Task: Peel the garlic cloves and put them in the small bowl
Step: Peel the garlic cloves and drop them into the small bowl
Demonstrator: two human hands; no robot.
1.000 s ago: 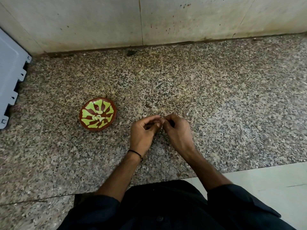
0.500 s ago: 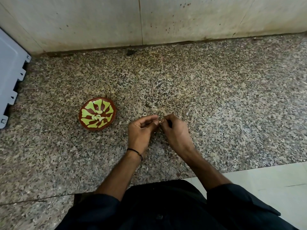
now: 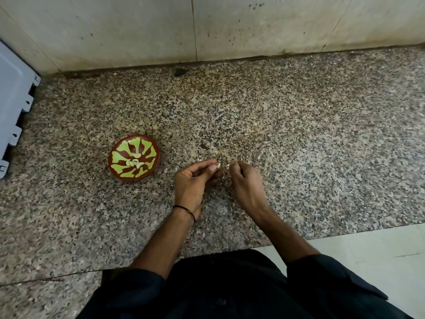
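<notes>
Head view. Two hands work over a speckled granite surface (image 3: 299, 134), close together and just clear of it.

The left hand (image 3: 195, 180) has a narrow grip, with thumb and forefinger pinching one garlic clove (image 3: 218, 166), a small pale, rounded piece at the fingertips. The right hand (image 3: 247, 183) has an equally narrow grip. Its fingertips pinch a pale sliver (image 3: 228, 166) just beside the clove, and it cannot be told whether this is skin or part of the clove.

There is one small bowl (image 3: 122, 173), well to the left of the hands. It is round, shallow and glossy, red-brown with a radiating lime-green pattern. It holds a small cluster of peeled cloves (image 3: 134, 162) near its centre, but they are too small to count exactly.

A single black thread band (image 3: 186, 209) circles the left wrist. Two dark sleeves show at the bottom edge.

The granite is polished and mottled brown, black and cream, with pale flecks scattered around the hands. It meets a stained off-white wall (image 3: 138, 31) along a dark seam. A smooth white tile (image 3: 379, 249) adjoins the granite at lower right. One grey plastic panel (image 3: 13, 100) with a notched edge stands at far left.
</notes>
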